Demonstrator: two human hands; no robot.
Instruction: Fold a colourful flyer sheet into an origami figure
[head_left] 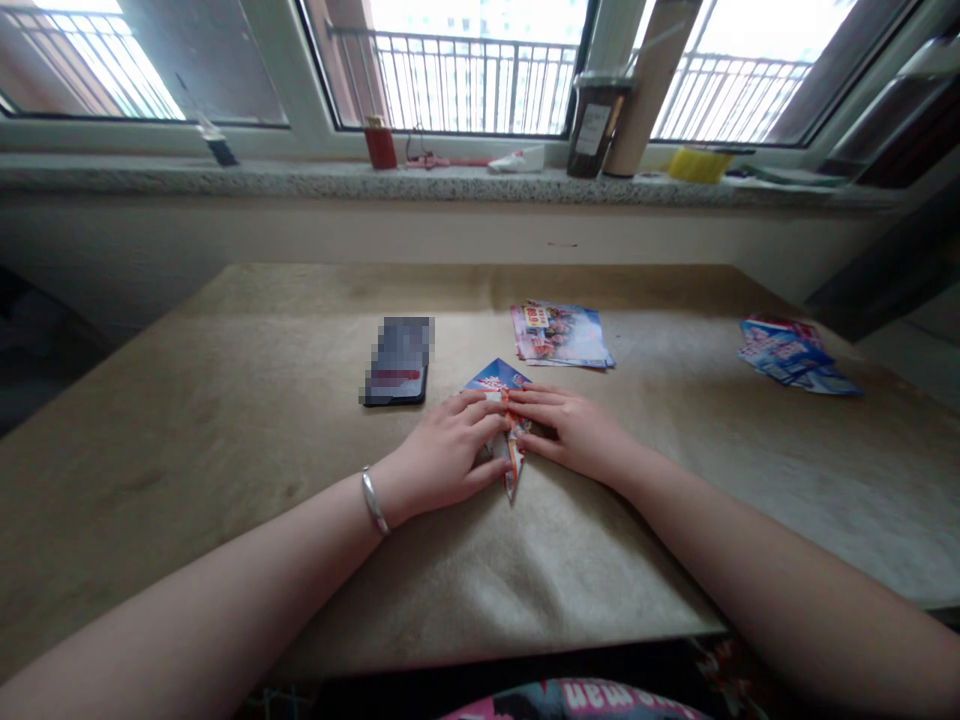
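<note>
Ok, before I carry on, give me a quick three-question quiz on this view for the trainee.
1. True or false: the left hand and right hand both touch the folded paper.
2. Which is farthest right? A) phone B) folded paper C) fanned papers
3. Fill in: the silver bracelet is worn on the person's ____ side.

Key: 1. True 2. C 3. left

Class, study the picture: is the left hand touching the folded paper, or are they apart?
Touching. The head view shows the left hand laid flat, its fingers over the folded paper, covering part of it.
</note>
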